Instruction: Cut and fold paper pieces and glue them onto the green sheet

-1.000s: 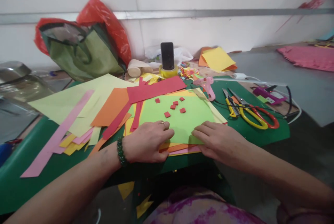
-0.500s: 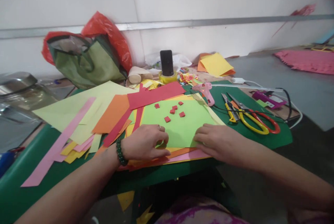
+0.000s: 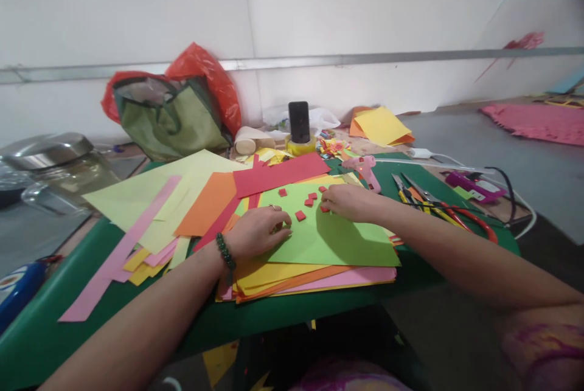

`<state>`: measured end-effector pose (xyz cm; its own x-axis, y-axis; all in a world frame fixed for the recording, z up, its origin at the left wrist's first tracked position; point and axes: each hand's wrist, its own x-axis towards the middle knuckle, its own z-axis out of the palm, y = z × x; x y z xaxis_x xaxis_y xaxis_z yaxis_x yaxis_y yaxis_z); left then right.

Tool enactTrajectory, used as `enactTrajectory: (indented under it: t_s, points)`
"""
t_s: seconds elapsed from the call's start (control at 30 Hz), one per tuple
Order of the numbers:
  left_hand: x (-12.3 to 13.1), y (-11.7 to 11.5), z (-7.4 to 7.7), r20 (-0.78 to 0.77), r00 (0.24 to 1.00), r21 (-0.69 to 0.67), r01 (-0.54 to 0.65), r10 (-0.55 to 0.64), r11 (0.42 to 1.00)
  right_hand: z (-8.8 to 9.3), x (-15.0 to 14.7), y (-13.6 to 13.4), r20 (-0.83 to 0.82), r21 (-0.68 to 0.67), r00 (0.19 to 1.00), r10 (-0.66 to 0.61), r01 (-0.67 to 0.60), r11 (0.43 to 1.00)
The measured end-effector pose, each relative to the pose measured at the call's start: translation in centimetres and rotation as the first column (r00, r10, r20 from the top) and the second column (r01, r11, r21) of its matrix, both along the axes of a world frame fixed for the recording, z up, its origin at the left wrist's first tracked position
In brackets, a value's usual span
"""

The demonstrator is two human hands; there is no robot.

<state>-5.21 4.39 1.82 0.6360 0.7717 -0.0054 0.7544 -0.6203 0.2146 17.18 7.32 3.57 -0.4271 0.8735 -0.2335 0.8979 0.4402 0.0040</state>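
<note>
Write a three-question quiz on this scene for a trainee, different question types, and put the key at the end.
1. Multiple choice. The right hand has its fingertips nearest to: A) the jar; B) the small red squares; C) the bag.
2. True or false. The phone stands up.
3. Fill in. The small red squares lie on a light ___ sheet of paper.

Key: 1. B. 2. True. 3. Green.

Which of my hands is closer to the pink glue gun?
Right. Your right hand is on the near side of the glue gun, by the red squares; your left hand is farther left, partly over the green sheet.
</note>
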Motion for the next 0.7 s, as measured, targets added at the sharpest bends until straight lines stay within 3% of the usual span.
enactTrajectory:
  t_s: [0.6, 0.7]
  points:
    - [-0.8, 0.6, -0.1, 0.041, 0.996, 0.016, -0.083, 0.083, 0.996, -0.4, 1.2, -0.3, -0.038, 0.0, 0.999, -0.032, 0.032, 0.999]
    - [-0.6, 0.3, 0.2, 0.055, 0.998, 0.009, -0.038, 0.038, 0.999, -0.4, 1.3, -0.5, -0.048, 0.02, 0.999, -0.02, 0.021, 1.0]
